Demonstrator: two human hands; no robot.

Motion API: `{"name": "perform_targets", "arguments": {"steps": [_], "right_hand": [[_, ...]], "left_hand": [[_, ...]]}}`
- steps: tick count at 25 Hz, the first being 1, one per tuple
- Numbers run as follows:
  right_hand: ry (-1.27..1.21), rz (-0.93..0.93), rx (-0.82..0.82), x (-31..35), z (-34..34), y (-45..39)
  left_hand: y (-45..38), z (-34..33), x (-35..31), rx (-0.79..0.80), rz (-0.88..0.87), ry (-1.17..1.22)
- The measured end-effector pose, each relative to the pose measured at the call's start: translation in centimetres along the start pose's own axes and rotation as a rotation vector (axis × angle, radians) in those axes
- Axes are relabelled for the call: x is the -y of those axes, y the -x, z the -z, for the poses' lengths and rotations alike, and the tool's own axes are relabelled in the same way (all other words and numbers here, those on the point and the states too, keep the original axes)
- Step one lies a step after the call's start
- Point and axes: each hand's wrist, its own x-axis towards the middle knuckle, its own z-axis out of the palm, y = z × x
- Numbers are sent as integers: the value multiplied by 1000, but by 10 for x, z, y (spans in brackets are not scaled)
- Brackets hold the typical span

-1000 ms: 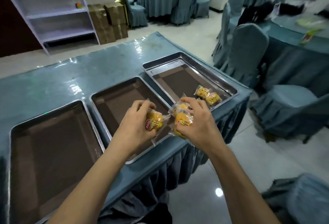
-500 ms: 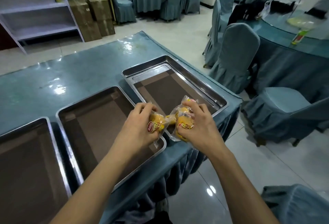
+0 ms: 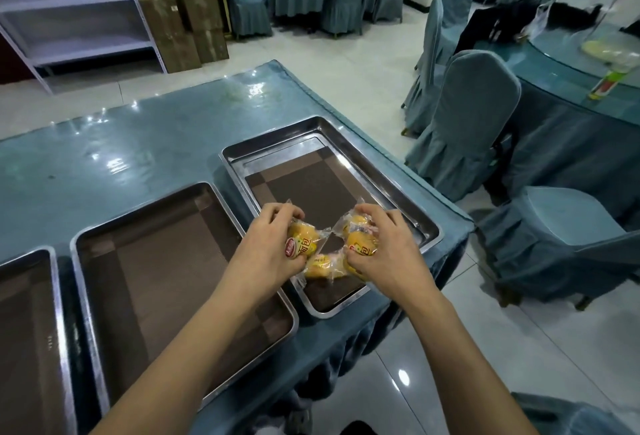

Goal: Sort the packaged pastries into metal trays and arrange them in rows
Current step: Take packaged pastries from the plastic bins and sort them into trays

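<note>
Left hand (image 3: 266, 254): we see it gripping one wrapped yellow pastry (image 3: 302, 245), fingers curled over it
Right hand (image 3: 384, 254): we see it clutching a bunch of packaged pastries (image 3: 360, 244)
Loose pastry (image 3: 320, 265): lies between our hands; on the right-hand metal tray (image 3: 388, 171)
Middle tray (image 3: 104, 237): just beside it; only its brown liner shows

covered chairs (image 3: 464, 123), cardboard boxes (image 3: 180, 22), shelving (image 3: 69, 9)
</note>
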Motion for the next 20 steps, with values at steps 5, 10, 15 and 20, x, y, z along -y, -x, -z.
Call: {"name": "perform_targets", "arguments": {"steps": [5, 10, 15, 20], "right_hand": [[27, -17, 47, -31, 11, -35], [46, 6, 118, -72, 27, -82], [111, 15, 215, -120, 31, -129], [136, 5, 314, -157, 19, -157]], "left_hand": [[-28, -27, -6, -2, 50, -28], [-61, -63, -19, -22, 141, -38], [-88, -114, -27, -22, 236, -52], [-103, -154, -33, -18, 344, -207]]}}
